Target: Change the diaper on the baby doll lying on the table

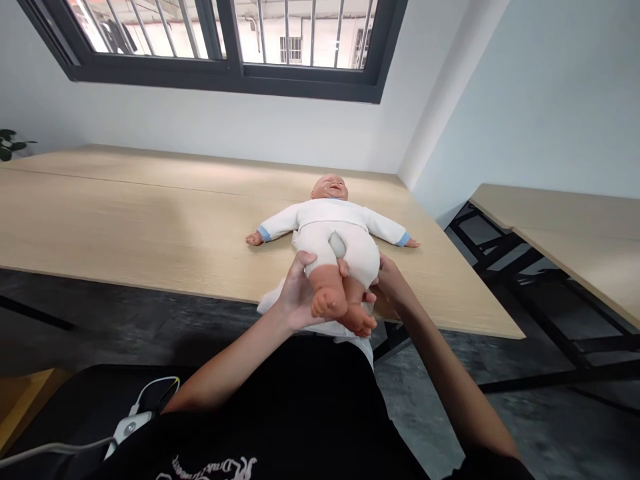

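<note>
A baby doll (330,212) lies on its back on the light wood table, arms spread and feet toward me. It wears a white top with blue cuffs and white pants (363,252) that reach partway down its legs; a grey-white patch shows through a gap in the middle. My left hand (296,297) is wrapped round the leg on the left, thumb on the pants. On the other side, my right hand (389,279) grips the other leg near the pants' edge, its fingers partly hidden behind. White cloth (269,301) hangs below the legs over the table's front edge.
The wood table (200,227) stands against the wall under a barred window (230,70). Another table (575,213) with a black frame is at the right. At lower left are a black seat (65,427) and a white device (133,425) with cables.
</note>
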The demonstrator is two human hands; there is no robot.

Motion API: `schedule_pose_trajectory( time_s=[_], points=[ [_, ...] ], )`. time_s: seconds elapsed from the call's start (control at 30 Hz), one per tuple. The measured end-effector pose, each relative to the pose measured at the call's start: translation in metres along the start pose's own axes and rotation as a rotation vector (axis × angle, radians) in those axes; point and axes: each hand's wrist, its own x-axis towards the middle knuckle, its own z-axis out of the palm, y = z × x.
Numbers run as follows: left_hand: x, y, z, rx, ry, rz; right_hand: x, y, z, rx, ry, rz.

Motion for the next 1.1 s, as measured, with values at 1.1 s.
schedule_pose_trajectory(
  time_s=[1.1],
  points=[
    [-0.071, 0.041, -0.033, 0.493, 0.605, 0.12, -0.023, -0.022, -0.051, -0.366, 0.022, 0.094]
  ],
)
